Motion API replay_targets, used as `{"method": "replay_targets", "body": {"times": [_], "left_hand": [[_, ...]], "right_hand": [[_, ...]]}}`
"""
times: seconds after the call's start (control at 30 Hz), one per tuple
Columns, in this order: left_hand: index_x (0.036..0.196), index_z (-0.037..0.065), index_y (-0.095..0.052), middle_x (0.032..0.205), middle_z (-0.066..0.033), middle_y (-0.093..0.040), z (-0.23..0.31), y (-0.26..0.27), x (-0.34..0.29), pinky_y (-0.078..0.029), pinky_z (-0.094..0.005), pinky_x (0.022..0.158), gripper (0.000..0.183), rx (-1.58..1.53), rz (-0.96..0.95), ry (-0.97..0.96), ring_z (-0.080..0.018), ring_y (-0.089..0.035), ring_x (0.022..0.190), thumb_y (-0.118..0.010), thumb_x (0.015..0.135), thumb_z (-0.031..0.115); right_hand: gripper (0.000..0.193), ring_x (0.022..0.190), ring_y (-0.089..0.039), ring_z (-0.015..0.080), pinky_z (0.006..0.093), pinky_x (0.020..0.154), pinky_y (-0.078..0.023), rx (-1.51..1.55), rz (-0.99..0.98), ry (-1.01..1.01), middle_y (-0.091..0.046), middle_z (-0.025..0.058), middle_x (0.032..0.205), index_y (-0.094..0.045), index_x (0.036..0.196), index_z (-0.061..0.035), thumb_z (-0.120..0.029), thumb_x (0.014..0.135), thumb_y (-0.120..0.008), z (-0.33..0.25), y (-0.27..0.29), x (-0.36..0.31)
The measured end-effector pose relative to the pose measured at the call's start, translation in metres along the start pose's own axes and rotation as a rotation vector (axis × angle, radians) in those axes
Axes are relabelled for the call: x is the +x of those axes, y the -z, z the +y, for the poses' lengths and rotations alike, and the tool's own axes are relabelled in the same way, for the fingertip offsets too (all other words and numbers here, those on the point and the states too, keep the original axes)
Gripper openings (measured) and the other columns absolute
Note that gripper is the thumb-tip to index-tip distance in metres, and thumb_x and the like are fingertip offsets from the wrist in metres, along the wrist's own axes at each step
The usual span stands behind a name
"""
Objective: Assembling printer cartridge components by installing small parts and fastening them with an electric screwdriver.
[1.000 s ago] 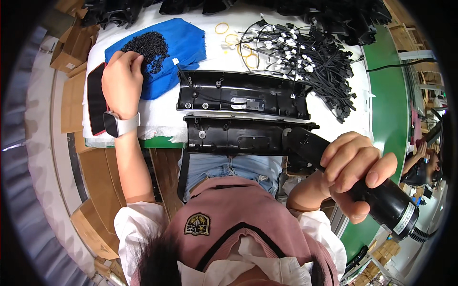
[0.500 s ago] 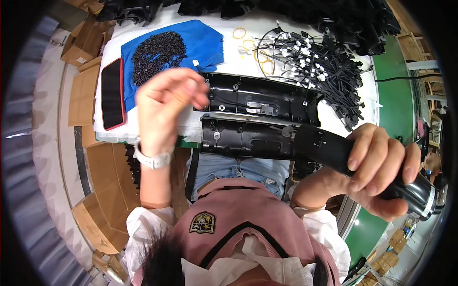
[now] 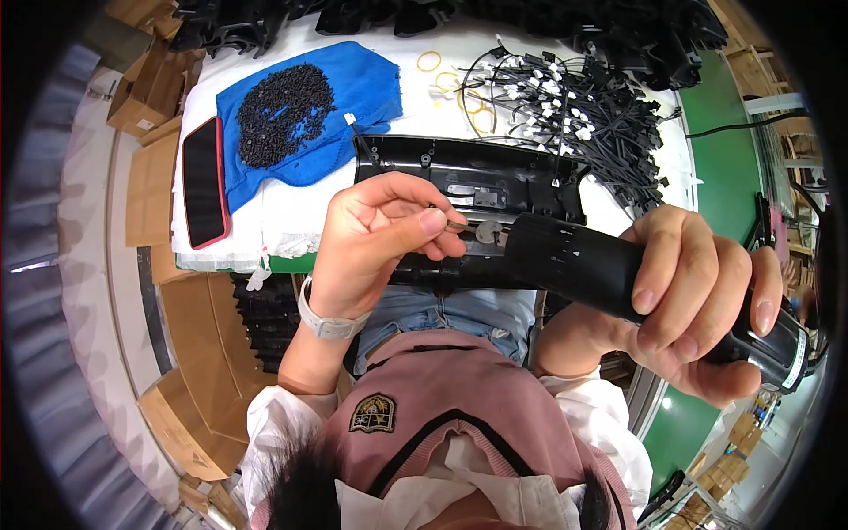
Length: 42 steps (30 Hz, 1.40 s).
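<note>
Your right hand (image 3: 685, 291) is wrapped around the black tool (image 3: 574, 265), and your left hand (image 3: 375, 234) has its thumb and fingertips pressed together at the tool's slim tip, above the nearer black panel (image 3: 503, 276); what they pinch, I cannot tell. The tool's pale label (image 3: 798, 358) has unreadable print.

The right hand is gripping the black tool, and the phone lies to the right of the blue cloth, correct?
Not quite: the head view shows the phone left of the blue cloth. The right hand does grip the black tool.
</note>
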State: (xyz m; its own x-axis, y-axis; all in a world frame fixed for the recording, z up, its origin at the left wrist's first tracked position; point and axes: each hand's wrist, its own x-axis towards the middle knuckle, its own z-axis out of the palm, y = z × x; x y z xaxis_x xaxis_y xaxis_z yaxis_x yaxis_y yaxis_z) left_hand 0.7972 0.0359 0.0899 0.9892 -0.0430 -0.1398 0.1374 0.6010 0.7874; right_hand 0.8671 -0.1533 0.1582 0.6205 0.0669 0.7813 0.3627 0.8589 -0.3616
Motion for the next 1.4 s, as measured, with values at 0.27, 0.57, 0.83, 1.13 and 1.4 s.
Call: {"method": "replay_targets", "body": {"times": [0.27,0.57,0.83,1.13,1.4], "left_hand": [[0.095,-0.003,-0.059,0.089,-0.0156,-0.067,-0.004,-0.002,-0.001,-0.053,-0.0222,0.061,0.014,-0.037,-0.004,0.036,-0.0186,-0.067,0.072,-0.062,0.083,0.003],[0.095,-0.003,-0.060,0.088,-0.0142,-0.067,0.001,-0.004,0.001,-0.052,-0.0227,0.061,0.013,-0.008,-0.022,0.143,-0.0181,-0.067,0.070,-0.059,0.087,0.007],[0.093,-0.006,-0.062,0.084,-0.0094,-0.066,-0.004,0.004,0.001,-0.048,-0.0204,0.062,0.014,0.655,0.354,-0.415,-0.0123,-0.062,0.069,-0.056,0.090,0.006],[0.083,-0.002,-0.064,0.071,-0.0071,-0.063,-0.014,0.013,0.008,-0.044,-0.0203,0.056,0.004,0.863,0.313,-0.527,-0.0099,-0.057,0.061,-0.061,0.081,0.000],[0.079,-0.001,-0.064,0.069,-0.0052,-0.061,-0.012,0.012,0.010,-0.042,-0.0205,0.055,0.001,0.849,0.317,-0.503,-0.0097,-0.054,0.058,-0.064,0.078,0.000]], "right_hand": [[0.031,0.040,-0.051,0.0058,0.0226,0.046,-0.045,0.017,-0.061,0.026,-0.055,-0.0041,0.055,-0.052,0.093,-0.0074,-0.025,0.076,-0.071,0.000,0.003,-0.003],[0.030,0.040,-0.052,0.0065,0.0198,0.042,-0.044,0.134,-0.222,0.019,-0.057,-0.0022,0.055,-0.052,0.090,-0.0060,-0.021,0.076,-0.073,0.004,0.008,-0.001],[0.034,0.042,-0.051,0.0056,0.0213,0.046,-0.042,-0.256,-0.155,-0.175,-0.056,-0.0048,0.061,-0.050,0.098,-0.0121,-0.032,0.079,-0.069,-0.003,0.029,-0.013],[0.036,0.039,-0.046,0.0077,0.0249,0.042,-0.039,-0.359,-0.192,-0.271,-0.050,-0.0057,0.060,-0.045,0.102,-0.0136,-0.037,0.080,-0.062,0.017,0.035,-0.022],[0.040,0.044,-0.047,0.0154,0.0286,0.044,-0.036,-0.232,-0.050,-0.278,-0.051,0.0021,0.060,-0.047,0.099,-0.0095,-0.025,0.075,-0.075,0.024,0.031,-0.026]]}}
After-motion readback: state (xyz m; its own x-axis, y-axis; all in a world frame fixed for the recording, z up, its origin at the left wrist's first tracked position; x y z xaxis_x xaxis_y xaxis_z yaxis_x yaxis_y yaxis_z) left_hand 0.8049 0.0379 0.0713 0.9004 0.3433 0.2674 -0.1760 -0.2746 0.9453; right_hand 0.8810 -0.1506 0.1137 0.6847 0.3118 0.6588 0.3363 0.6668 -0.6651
